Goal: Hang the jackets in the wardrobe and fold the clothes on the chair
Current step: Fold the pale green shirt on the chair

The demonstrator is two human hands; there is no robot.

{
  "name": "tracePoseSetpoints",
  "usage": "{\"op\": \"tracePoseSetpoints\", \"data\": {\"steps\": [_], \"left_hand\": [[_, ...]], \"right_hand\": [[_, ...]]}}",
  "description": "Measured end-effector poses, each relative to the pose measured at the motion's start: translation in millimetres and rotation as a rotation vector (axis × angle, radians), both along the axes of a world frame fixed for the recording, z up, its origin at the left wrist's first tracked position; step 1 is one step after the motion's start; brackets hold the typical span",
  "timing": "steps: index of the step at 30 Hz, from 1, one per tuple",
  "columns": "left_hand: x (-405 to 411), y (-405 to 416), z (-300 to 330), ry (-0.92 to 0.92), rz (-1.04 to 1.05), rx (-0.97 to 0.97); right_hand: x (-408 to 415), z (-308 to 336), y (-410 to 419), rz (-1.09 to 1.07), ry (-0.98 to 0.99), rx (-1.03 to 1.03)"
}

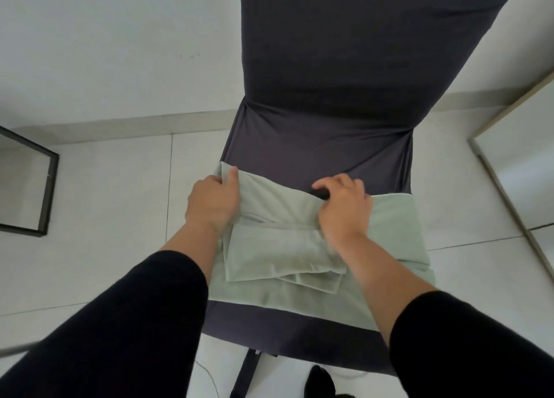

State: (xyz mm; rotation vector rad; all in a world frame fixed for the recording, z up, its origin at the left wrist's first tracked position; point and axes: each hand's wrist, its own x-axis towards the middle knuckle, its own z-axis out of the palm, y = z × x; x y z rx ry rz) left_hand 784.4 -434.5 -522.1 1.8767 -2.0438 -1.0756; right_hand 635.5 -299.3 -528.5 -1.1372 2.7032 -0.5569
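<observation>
Looking straight down, we see a pale green garment (pixel 287 265) lying across the seat of a chair (pixel 329 82) in a dark stretch cover, spread from the seat's left edge to its right edge and stopping short of the front edge, where a band of dark seat shows. Our left hand (pixel 212 202) grips the cloth at its far left corner, thumb over the top, fingers curled round the bunched fabric. Our right hand (pixel 344 205) pinches the folded far edge near the middle of the seat, fingers curled, with a dark gap under them. A folded layer lies on top between both wrists. Black sleeves (pixel 135 322) cover our forearms. White floor tiles (pixel 114 187) surround the chair.
</observation>
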Motion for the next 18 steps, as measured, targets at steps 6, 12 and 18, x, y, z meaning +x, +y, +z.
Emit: {"op": "tracePoseSetpoints", "data": {"steps": [6,12,18], "left_hand": [[-23,-22,-15,0.055,0.101,0.057],[-21,-23,-15,0.316,0.424,-0.203],[-21,-53,-15,0.38,0.364,-0.387]], "right_hand": [[-49,-4,11,0.215,-0.037,0.26],[-58,-1,-17,-0.013,-0.116,0.001],[-66,-3,-58,0.021,-0.042,-0.026]]}}
